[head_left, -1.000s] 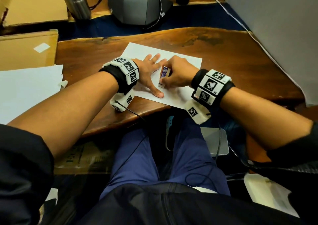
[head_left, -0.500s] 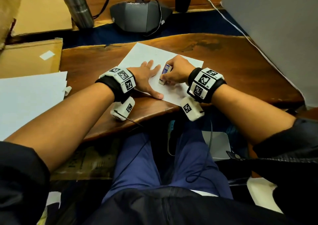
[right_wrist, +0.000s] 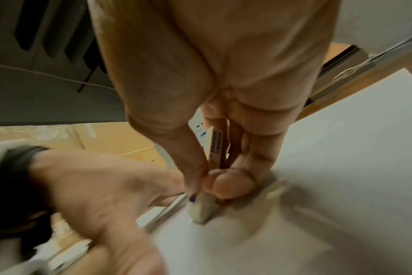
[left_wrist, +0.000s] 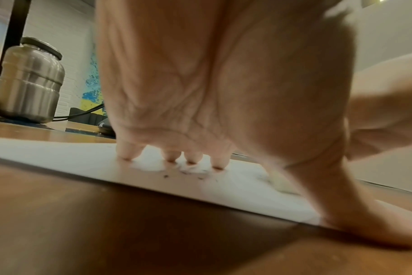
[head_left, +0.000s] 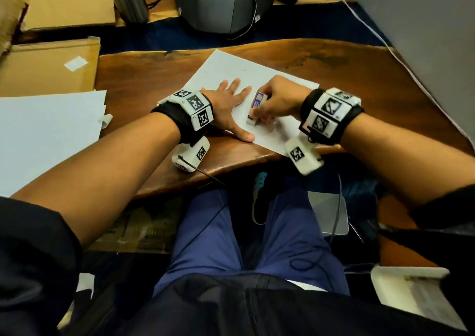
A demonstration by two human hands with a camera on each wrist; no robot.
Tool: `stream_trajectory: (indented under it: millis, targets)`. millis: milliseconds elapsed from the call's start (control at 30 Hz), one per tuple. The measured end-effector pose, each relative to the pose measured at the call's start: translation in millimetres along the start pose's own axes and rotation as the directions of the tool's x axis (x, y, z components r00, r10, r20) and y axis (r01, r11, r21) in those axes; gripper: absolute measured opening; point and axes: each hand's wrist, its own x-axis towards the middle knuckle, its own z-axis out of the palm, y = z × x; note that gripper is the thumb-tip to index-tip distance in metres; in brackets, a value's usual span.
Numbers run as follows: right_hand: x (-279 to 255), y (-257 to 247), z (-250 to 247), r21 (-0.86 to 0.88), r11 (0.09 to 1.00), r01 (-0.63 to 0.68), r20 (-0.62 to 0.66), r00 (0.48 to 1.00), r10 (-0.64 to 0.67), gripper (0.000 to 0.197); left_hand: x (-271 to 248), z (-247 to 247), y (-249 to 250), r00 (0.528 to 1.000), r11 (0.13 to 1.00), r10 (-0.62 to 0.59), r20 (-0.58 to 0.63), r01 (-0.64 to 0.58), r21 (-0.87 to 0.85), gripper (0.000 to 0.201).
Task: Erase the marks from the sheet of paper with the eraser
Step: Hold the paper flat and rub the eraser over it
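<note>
On the wooden table (head_left: 359, 78) lies the sheet of paper (head_left: 231, 71). The left hand (head_left: 226, 107) is spread flat on it, fingers straight, pressing it down. Just beside it, the right hand (head_left: 277, 102) pinches the eraser (head_left: 254, 109), whose white end touches the paper. Small dark crumbs (left_wrist: 188, 174) sit near the left fingertips (left_wrist: 127, 154).

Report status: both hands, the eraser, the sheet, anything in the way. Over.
Left hand flat, pressing the sheet of paper down. Right hand pinching the eraser, tip on the paper. Eraser crumbs by the left fingertips; nothing blocking.
</note>
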Motion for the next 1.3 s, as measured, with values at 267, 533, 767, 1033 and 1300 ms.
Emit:
stream_trajectory:
  millis: [267,533,767,1033,1300]
  targets:
    - [9.3,-3.7,-0.8,-0.095,0.995,0.01,-0.052,0.999,-0.015,0.012,-1.4,-1.0,1.6,1.0,1.0,-0.016,-0.003,0.016,-0.007,0.141]
    - [23.9,-10.2,-12.5,-0.039,0.999,-0.036,-0.15,0.988,0.03,0.032,-3.8,-2.9,4.6,0.999,1.0,-0.031,0.008,0.031,0.002,0.141]
    - [1.4,-1.8,1.6,-0.117,0.992,0.052,0.044,0.998,-0.047,0.015,-2.6,-1.4,3.3,1.0,1.0,-0.023,0.004,0.023,-0.002,0.141]
    - [16.3,-10.7,-3.6,-0.183,0.983,0.027,-0.089,0.995,-0.044,0.025,-0.4,-2.0,1.6,1.0,1.0,-0.023,0.015,0.024,-0.009,0.143]
    - [20.7,-14.2,-11.2,-0.073,0.997,-0.012,-0.094,0.996,0.005,0.021,-0.4,-0.6,2.9,1.0,1.0,-0.026,-0.001,0.026,0.015,0.142]
